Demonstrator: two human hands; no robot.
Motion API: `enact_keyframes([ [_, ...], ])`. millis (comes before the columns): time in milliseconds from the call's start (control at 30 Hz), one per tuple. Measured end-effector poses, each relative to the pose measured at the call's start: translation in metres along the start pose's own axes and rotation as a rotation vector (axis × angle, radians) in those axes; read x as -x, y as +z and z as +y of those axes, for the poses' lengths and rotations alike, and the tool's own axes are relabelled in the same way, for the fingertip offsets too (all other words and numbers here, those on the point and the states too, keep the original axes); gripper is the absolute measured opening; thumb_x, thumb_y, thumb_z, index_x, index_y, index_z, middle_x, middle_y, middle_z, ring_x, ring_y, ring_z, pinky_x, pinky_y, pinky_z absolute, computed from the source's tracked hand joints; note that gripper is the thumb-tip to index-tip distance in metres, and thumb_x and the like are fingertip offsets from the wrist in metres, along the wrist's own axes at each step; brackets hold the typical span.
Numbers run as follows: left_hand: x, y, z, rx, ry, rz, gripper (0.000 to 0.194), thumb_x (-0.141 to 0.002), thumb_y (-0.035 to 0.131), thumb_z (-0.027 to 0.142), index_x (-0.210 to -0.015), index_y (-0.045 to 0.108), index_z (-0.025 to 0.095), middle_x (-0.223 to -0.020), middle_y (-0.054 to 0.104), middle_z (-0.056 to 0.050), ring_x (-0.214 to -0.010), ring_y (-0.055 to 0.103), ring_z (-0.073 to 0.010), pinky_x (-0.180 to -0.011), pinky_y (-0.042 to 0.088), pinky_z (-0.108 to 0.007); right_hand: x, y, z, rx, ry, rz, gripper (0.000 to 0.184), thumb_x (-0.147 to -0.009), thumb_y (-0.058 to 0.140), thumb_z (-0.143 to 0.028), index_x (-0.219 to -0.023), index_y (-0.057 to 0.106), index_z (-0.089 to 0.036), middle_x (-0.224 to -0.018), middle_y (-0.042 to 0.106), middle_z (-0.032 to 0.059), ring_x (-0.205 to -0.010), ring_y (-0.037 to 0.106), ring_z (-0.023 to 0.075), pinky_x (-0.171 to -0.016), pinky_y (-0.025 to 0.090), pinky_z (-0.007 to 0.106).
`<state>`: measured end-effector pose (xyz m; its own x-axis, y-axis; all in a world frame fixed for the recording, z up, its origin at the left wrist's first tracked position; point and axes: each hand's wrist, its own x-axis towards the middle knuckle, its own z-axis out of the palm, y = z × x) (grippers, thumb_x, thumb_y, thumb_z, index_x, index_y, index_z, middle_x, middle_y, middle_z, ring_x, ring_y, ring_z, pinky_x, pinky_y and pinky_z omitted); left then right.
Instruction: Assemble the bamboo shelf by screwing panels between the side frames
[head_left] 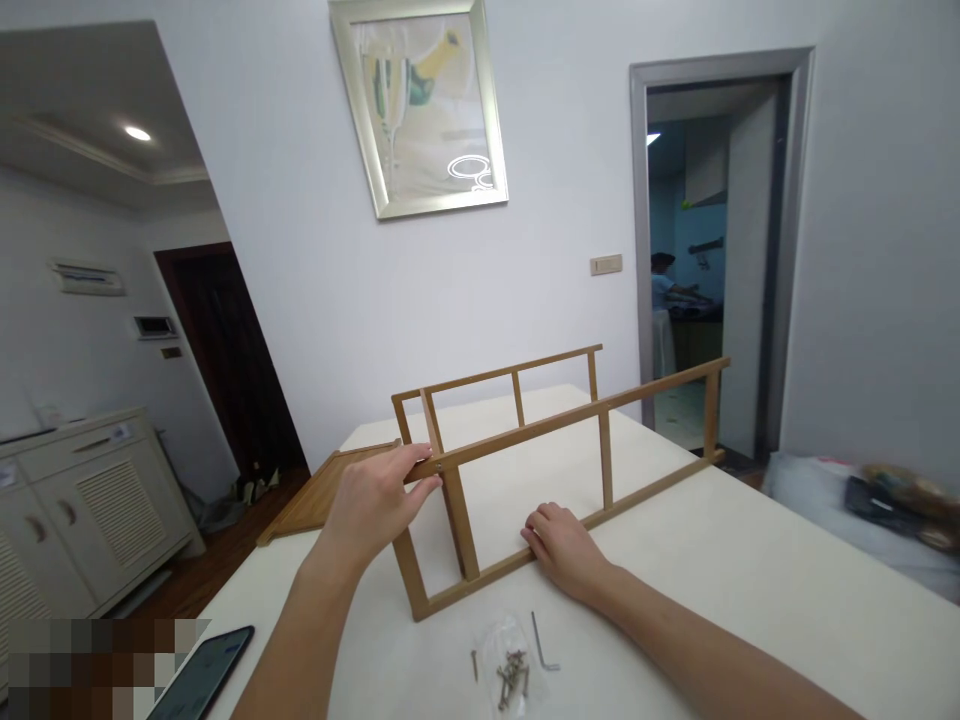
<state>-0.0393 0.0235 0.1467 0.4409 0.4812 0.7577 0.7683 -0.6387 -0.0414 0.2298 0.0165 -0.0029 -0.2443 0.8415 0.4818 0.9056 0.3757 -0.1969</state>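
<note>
A wooden rack frame (525, 433) stands on its long side on the white table, its two ladder-like sides joined by a crosspiece near the left end. My left hand (382, 500) pinches the near side's upper rail at that end, beside a bolt in the rail. Lower down, my right hand (566, 552) has its fingers curled over the bottom rail. Close in front lie a clear plastic bag (495, 640) with several screws (513, 676), a single screw (474, 665) and a hex key (541, 648).
Behind my left hand lies a flat wooden panel (319, 490) at the table's left edge. A phone (206, 675) rests at the near left corner. Beyond the doorway a person (663, 290) stands at a counter. Bagged items (870, 510) sit right of the table (750, 560).
</note>
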Motion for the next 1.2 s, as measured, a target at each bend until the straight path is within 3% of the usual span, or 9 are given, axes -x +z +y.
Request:
enact_keyframes([
  [200,0.009,0.000,0.008,0.080,-0.103,0.071,0.042,-0.080,0.068,0.034,-0.120,0.059,0.028,-0.105,0.071,-0.003,-0.086,0.068,-0.0207,-0.082,0.053,-0.034,0.000,0.002,0.003,-0.011,0.031,-0.071,0.034,-0.098,0.037,-0.031,-0.076,0.059,-0.018,-0.086,0.062,0.0078,-0.081,0.055,0.0189,-0.074,0.037,0.031],
  [367,0.064,0.016,0.009,0.420,-0.393,0.287,0.080,-0.072,0.075,0.041,-0.141,0.036,0.028,-0.137,0.050,-0.010,-0.114,0.057,-0.0258,-0.093,0.051,-0.041,0.000,0.002,0.002,-0.002,0.010,-0.070,0.036,-0.099,0.035,-0.033,-0.077,0.060,-0.018,-0.087,0.063,0.0077,-0.082,0.054,0.0192,-0.075,0.036,0.031],
  [467,0.110,0.043,0.002,0.642,-0.590,0.241,0.072,-0.075,0.071,0.045,-0.135,0.037,0.024,-0.138,0.047,-0.014,-0.110,0.058,-0.0252,-0.089,0.052,-0.042,-0.001,0.004,0.000,0.021,0.007,-0.064,0.036,-0.099,0.035,-0.032,-0.079,0.060,-0.017,-0.087,0.062,0.0083,-0.083,0.054,0.0196,-0.076,0.035,0.032],
  [567,0.140,0.068,-0.002,0.769,-0.755,-0.031,0.065,-0.074,0.070,0.046,-0.125,0.043,0.017,-0.122,0.058,-0.016,-0.108,0.059,-0.0269,-0.086,0.053,-0.041,0.000,0.003,-0.002,0.056,-0.013,-0.036,0.035,-0.100,0.034,-0.031,-0.083,0.061,-0.017,-0.091,0.061,0.0094,-0.086,0.052,0.0203,-0.078,0.035,0.032],
  [633,0.145,0.077,0.000,0.810,-0.770,-0.257,0.066,-0.070,0.073,0.043,-0.123,0.046,0.016,-0.117,0.061,-0.015,-0.102,0.062,-0.0259,-0.087,0.051,-0.041,0.000,0.002,-0.004,0.090,-0.040,-0.006,0.034,-0.100,0.033,-0.029,-0.086,0.061,-0.016,-0.092,0.061,0.0104,-0.088,0.051,0.0211,-0.079,0.035,0.033],
  [733,0.142,0.078,0.004,0.773,-0.768,-0.401,0.066,-0.069,0.074,0.034,-0.125,0.045,0.016,-0.112,0.063,-0.012,-0.099,0.062,-0.0240,-0.087,0.050,-0.040,0.003,0.000,-0.006,0.120,-0.091,0.056,0.032,-0.100,0.032,-0.025,-0.089,0.060,-0.015,-0.092,0.059,0.0114,-0.089,0.049,0.0223,-0.080,0.035,0.034],
  [867,0.138,0.070,0.004,0.676,-0.732,-0.432,0.061,-0.066,0.074,0.032,-0.119,0.048,0.015,-0.105,0.064,-0.009,-0.096,0.063,-0.0223,-0.082,0.050,-0.035,0.008,-0.001,-0.009,0.065,-0.096,0.152,0.027,-0.098,0.035,-0.023,-0.091,0.060,-0.017,-0.092,0.059,0.0109,-0.088,0.048,0.0230,-0.080,0.036,0.036],
  [1067,0.137,0.048,0.008,0.197,-0.686,-0.412,0.037,-0.069,0.068,0.052,-0.072,0.050,0.019,-0.064,0.055,0.002,-0.062,0.054,-0.0184,-0.057,0.040,-0.029,0.013,0.000,-0.015,-0.045,-0.116,0.168,0.023,-0.096,0.039,-0.023,-0.091,0.061,-0.018,-0.090,0.058,0.0095,-0.088,0.048,0.0221,-0.079,0.038,0.036],
  [1200,0.137,0.046,0.033,0.356,-0.434,-0.424,0.020,-0.083,0.058,0.039,-0.076,0.058,0.020,-0.067,0.058,0.001,-0.063,0.054,-0.0155,-0.061,0.042,-0.027,0.012,0.000,-0.016,-0.080,-0.137,0.125,0.019,-0.093,0.042,-0.018,-0.094,0.061,-0.016,-0.093,0.058,0.0100,-0.090,0.049,0.0221,-0.081,0.040,0.036],
])
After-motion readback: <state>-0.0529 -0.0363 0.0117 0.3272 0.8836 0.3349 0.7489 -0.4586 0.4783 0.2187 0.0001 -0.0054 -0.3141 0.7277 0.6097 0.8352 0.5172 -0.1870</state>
